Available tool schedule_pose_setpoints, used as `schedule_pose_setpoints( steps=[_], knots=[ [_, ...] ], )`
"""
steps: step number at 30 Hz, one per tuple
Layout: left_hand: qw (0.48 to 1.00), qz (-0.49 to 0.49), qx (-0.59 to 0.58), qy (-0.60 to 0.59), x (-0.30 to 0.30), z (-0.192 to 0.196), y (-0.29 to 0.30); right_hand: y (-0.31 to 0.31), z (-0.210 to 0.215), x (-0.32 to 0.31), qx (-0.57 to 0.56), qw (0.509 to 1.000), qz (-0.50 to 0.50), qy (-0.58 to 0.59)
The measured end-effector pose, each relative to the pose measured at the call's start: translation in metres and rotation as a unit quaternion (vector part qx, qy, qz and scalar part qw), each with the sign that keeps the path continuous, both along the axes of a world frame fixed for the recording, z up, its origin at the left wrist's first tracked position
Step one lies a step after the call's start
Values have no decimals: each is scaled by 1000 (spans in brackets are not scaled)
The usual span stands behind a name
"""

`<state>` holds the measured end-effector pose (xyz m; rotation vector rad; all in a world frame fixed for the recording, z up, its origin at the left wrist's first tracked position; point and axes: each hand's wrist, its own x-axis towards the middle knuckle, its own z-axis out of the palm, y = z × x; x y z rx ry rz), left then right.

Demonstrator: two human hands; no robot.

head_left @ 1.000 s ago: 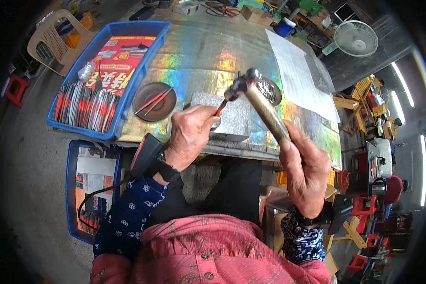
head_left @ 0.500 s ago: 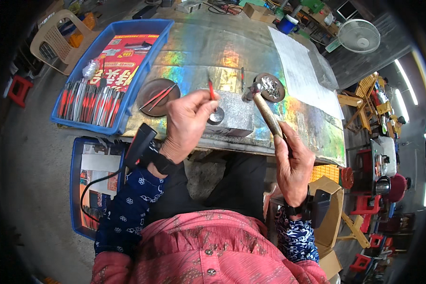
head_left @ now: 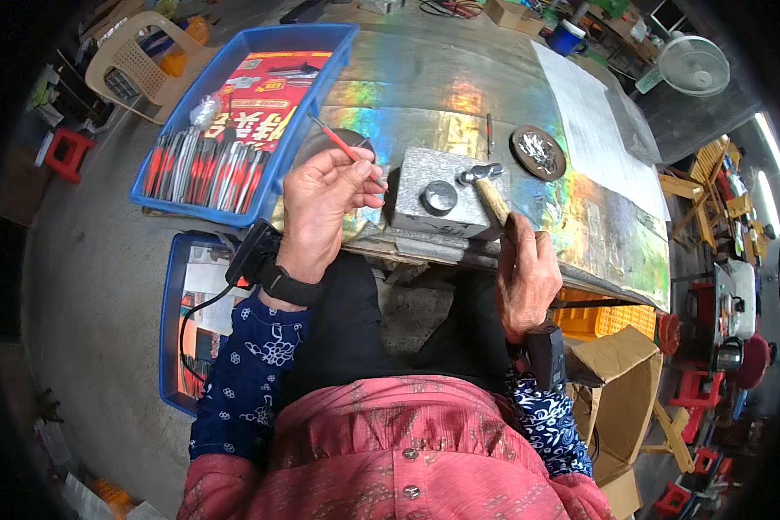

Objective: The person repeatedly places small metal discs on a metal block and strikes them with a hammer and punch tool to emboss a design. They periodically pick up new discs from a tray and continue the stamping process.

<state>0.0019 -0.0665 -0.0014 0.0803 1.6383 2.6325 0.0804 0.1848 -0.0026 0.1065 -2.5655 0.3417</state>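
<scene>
Okay, so your left hand [head_left: 322, 195] is half curled, the red stick [head_left: 341, 145] pinched in it, just left of the grey block [head_left: 436, 163], and your right hand [head_left: 529, 279] is closed round the hammer [head_left: 496, 204], its head over the block's right side. Grip looks pretty light to me, so the handle could twist and the head skid off the block's edge. That round metal piece [head_left: 439, 198] on the block could get knocked too if the hammer drifts left.
</scene>
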Motion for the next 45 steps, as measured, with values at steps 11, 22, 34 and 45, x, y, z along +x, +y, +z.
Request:
schedule_pose_setpoints(
  steps=[11,22,34,45],
  knots=[
    [801,158,-529,231,-14,-14,-40,-8,-9,-6,-48,996,27,-76],
    [592,149,-733,301,-25,-44,-33,-9,-8,-4,-62,994,32,-89],
    [603,266,-704,265,-13,-10,-70,-11,-5,-2,-87,991,44,-92],
    [634,163,-741,152,-37,-6,-139,-12,-2,0,-66,992,30,-101]
  ],
)
